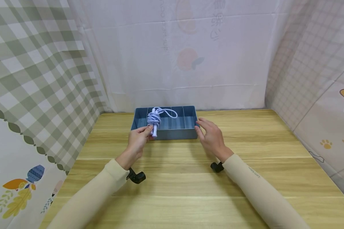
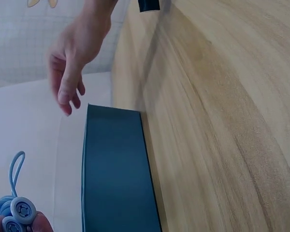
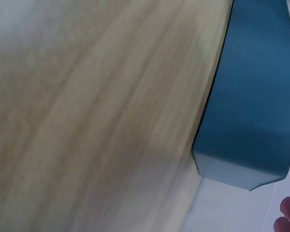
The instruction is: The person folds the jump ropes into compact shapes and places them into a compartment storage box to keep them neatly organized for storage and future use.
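Note:
A pale blue jump rope [image 1: 154,118], its cord wound round its two handles, hangs over the left part of a blue divided box [image 1: 176,135]. My left hand [image 1: 137,140] pinches the handles near their lower ends, thumb on top. In the left wrist view the round handle ends [image 2: 24,210] show between the fingertips, and a loop of cord sticks out beyond them. By the box's right end is my right hand [image 1: 212,137], fingers loosely extended and holding nothing. Only a few of its fingertips [image 3: 289,208] appear in the right wrist view, past the box's corner.
The box stands near the back edge of a wooden table [image 1: 177,184], with thin dividers splitting it into several compartments. Behind it hangs a white printed curtain [image 1: 172,70]; a green checked cloth [image 1: 43,63] hangs at the left. Each wrist wears a black camera mount [image 1: 136,176].

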The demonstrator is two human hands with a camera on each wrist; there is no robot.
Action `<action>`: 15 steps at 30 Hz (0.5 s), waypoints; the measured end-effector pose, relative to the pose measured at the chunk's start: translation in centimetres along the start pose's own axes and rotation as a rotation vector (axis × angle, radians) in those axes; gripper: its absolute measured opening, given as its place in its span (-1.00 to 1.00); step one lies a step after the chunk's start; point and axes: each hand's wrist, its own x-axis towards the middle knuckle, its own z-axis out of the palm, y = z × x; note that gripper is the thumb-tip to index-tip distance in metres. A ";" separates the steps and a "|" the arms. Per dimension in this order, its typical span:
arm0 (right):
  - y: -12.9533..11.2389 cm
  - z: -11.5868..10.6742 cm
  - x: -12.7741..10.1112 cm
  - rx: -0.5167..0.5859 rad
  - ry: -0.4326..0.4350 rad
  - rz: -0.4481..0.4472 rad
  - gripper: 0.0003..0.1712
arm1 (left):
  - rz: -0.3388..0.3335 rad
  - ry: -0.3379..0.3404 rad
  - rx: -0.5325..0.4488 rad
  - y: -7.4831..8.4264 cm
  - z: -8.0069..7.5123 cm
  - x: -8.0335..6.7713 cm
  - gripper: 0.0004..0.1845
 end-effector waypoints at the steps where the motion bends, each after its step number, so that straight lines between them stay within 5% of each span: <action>1: 0.1 0.1 0.1 -0.009 -0.014 0.007 -0.65 | -0.003 0.002 0.005 0.1 0.0 0.1 -0.63; 15: 1.0 0.8 0.2 -0.094 -0.113 0.068 -0.75 | -0.018 0.025 0.030 0.1 0.1 0.8 -0.64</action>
